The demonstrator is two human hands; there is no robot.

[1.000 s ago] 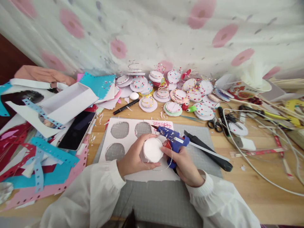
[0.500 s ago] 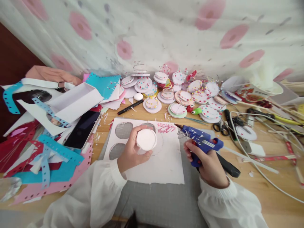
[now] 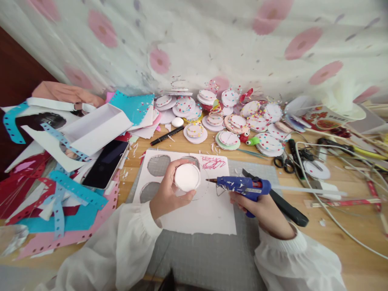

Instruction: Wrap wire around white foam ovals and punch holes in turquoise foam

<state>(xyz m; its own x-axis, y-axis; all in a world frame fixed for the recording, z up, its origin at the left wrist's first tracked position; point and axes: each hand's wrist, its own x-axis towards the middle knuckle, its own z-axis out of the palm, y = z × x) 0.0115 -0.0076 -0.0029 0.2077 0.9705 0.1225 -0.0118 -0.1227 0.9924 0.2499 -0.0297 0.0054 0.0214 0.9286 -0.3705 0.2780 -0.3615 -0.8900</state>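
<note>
Between the thumb and fingers of my left hand (image 3: 169, 192) is a round white disc (image 3: 187, 177) with a raised rim, face up. My right hand (image 3: 256, 208) grips a blue hot glue gun (image 3: 242, 186) by its handle. Its dark nozzle points left, a short gap from the disc, and a clear glue stick (image 3: 309, 190) sticks out of its back. Beneath both hands lies a white sheet (image 3: 200, 220) with round holes cut out and red scribbles, on a grey cutting mat (image 3: 206, 258). A black-handled cutter (image 3: 287, 208) lies under my right hand's side.
Several layered paper discs with coloured dots (image 3: 228, 139) crowd the back. At left are paper scraps (image 3: 79, 192), a white box (image 3: 97, 129) and a phone (image 3: 106, 163). A black marker (image 3: 166, 136) lies behind the sheet. Scissors (image 3: 284, 163) and a white cable (image 3: 318, 202) are at right.
The glue gun has swung level and moved left, bringing its nozzle close to the disc. The cutter shows more now. My left hand and the disc have stayed nearly still.
</note>
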